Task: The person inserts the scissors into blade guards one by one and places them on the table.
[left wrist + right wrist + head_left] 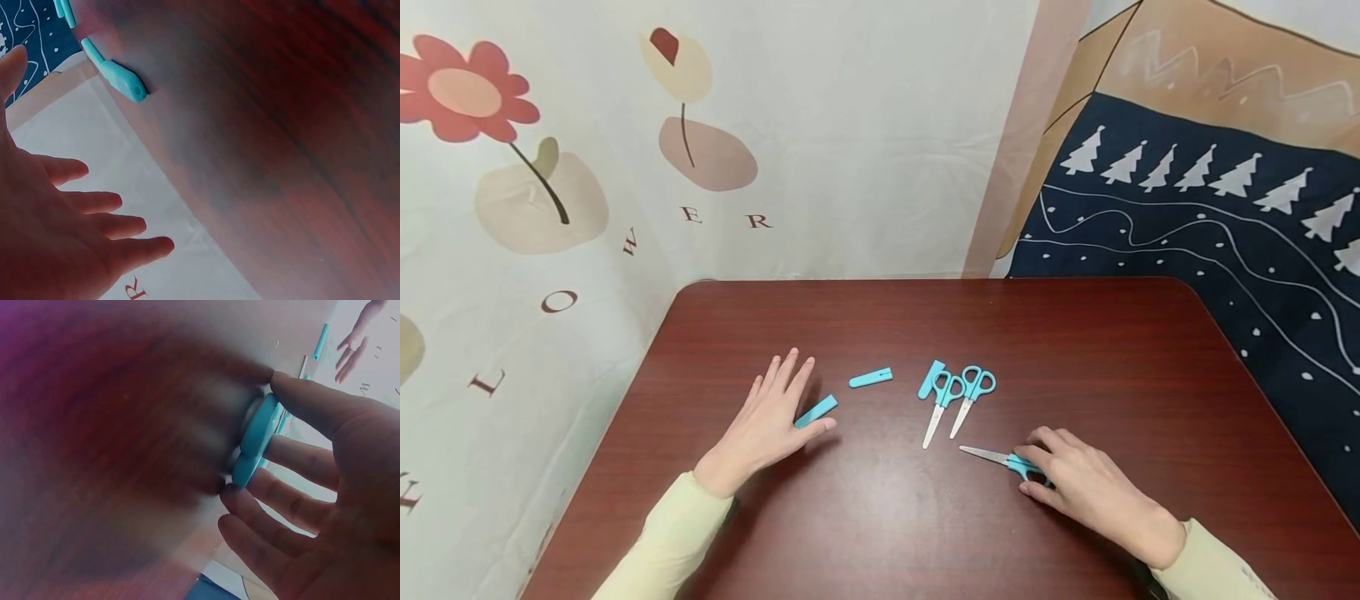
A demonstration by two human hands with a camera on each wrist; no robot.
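Scissors (1006, 459) and blue caps (871, 377) dot the worktop (865, 517): left hand (769, 423), fingers spread, beside one cap (820, 407); two more caps (930, 379); two pairs (939, 406) side by side; lastly a third pair, its handles clasped by the right hand (1086, 481).

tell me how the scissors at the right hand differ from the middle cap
The scissors show a metal blade and handle; the cap is a slim strip. The scissors are longer than the cap. The right hand touches the scissors; no hand touches the cap. Both show blue.
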